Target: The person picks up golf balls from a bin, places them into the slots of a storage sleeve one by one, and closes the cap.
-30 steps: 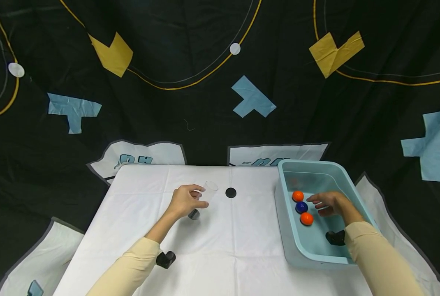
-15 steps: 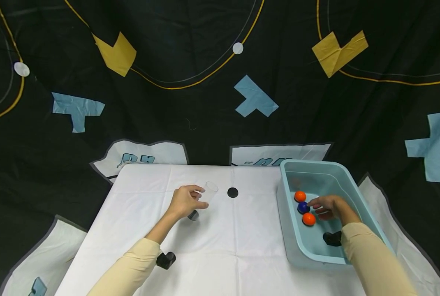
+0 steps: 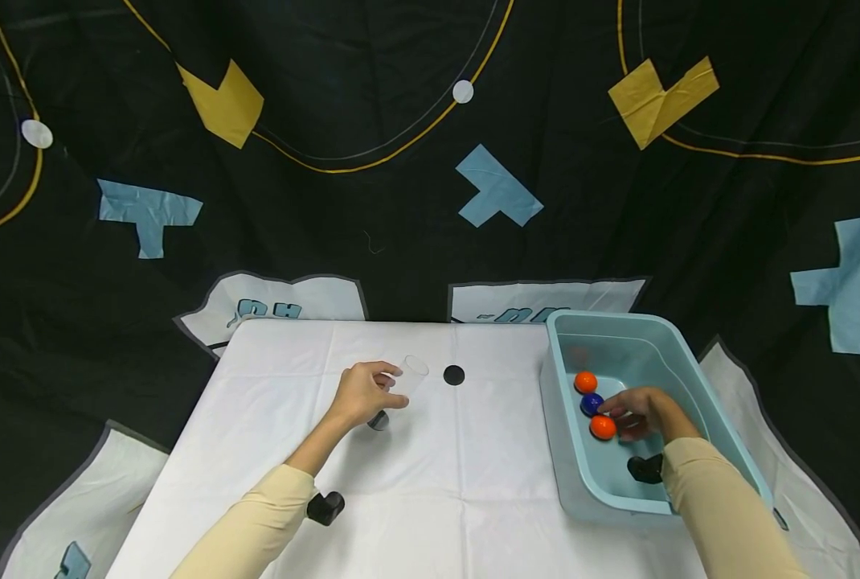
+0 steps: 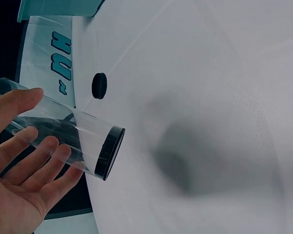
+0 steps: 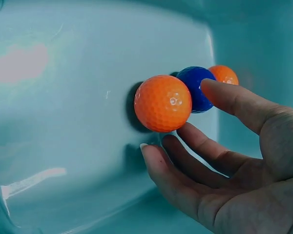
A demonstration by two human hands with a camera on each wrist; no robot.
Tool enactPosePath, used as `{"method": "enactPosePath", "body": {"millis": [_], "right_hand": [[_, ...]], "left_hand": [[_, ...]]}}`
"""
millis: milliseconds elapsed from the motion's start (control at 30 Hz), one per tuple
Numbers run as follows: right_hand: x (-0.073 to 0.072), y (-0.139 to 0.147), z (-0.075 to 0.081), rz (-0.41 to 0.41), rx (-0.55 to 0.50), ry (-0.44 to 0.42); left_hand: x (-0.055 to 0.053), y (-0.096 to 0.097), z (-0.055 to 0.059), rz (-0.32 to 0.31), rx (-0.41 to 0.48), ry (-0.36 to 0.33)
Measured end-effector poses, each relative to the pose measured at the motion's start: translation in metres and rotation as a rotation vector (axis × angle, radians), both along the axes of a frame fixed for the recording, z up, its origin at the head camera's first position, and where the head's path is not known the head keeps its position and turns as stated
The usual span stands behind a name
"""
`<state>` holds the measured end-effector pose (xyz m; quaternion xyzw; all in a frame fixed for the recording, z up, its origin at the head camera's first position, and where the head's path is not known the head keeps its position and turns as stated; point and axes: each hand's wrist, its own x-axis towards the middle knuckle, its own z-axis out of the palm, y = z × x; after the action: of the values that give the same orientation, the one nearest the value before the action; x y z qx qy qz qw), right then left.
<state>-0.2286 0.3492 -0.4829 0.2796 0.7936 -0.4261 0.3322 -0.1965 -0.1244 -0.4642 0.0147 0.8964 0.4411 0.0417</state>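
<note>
My left hand [image 3: 365, 392] grips a clear plastic tube [image 4: 90, 124], holding it tilted above the white table with thumb and fingers around its side. A black cap [image 4: 107, 153] closes the tube's lower end. The loose black round lid [image 3: 454, 375] lies on the table to the right of that hand. Inside the blue bin, my right hand [image 3: 640, 410] hovers with loosely bent fingers beside a row of golf balls: a near orange golf ball [image 5: 162, 103], a blue golf ball [image 5: 193, 83] and a far orange golf ball [image 5: 225, 74]. The thumb overlaps the blue one; contact is unclear.
The light blue bin [image 3: 562, 450] stands at the table's right side, its walls rising around the right hand. A white cloth covers the table [image 3: 401, 515]. Behind it hangs a black curtain [image 3: 372, 241] with taped shapes.
My right hand has moved slightly toward the near side of the bin and closer to the blue and near orange golf balls. The left hand and tube stay nearly still.
</note>
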Motion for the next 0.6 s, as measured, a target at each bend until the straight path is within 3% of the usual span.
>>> {"method": "enactPosePath", "body": {"millis": [367, 600], "right_hand": [[0.0003, 0.0019, -0.0056, 0.01, -0.034, 0.002], [-0.0009, -0.0022, -0.0078, -0.025, -0.052, -0.028]], "left_hand": [[0.0005, -0.0015, -0.0018, 0.0, -0.015, 0.011], [0.0015, -0.0044, -0.0021, 0.0, -0.022, 0.014]]}}
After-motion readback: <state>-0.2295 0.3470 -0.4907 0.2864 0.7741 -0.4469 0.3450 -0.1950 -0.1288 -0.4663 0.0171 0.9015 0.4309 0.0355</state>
